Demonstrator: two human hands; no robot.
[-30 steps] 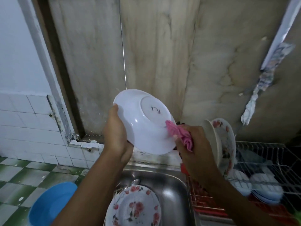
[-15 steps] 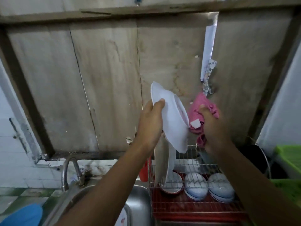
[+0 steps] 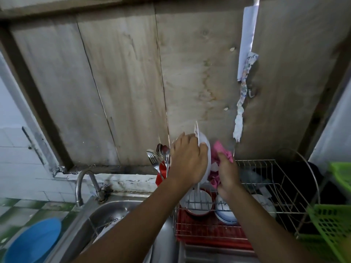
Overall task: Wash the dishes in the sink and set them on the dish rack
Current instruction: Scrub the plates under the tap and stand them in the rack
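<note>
left hand [image 3: 188,160]: back towards the camera, fingers curled over the rim of the white plate [image 3: 205,149], gripping it at its edge.
right hand [image 3: 228,177]: just right of the plate, fingers closed round a bunched pink cloth [image 3: 218,149] that lies against the plate's right-hand face.
white plate: on edge and nearly upright, between the two hands, above the left end of the dish rack [image 3: 277,186]. Its lower rim reaches down among the rack's wires, but whether it rests on them cannot be told.
dish rack: bare wire, standing on a red tray [image 3: 209,232] just right of the sink [image 3: 117,207], against the wooden wall [image 3: 123,82].
in the rack: a white bowl [image 3: 198,204] with a dark red rim lies under the plate. Beside it are stacked blue-and-white bowls [image 3: 225,213], partly hidden by the right forearm.
cutlery: spoons [image 3: 161,149] and a fork [image 3: 152,158] stand upright in a red holder [image 3: 161,170] at the rack's left end, just beyond the left hand.
sink: steel, lower left, partly covered by the left forearm, with a patterned dish [image 3: 106,224] partly in view inside.
tap [image 3: 78,190]: curved steel, at the sink's back left corner.
surroundings: a blue basin [image 3: 32,242] sits low at the left, green baskets [image 3: 330,226] stand at the right edge, and a strip of paper [image 3: 247,44] hangs on the wall above the rack.
</note>
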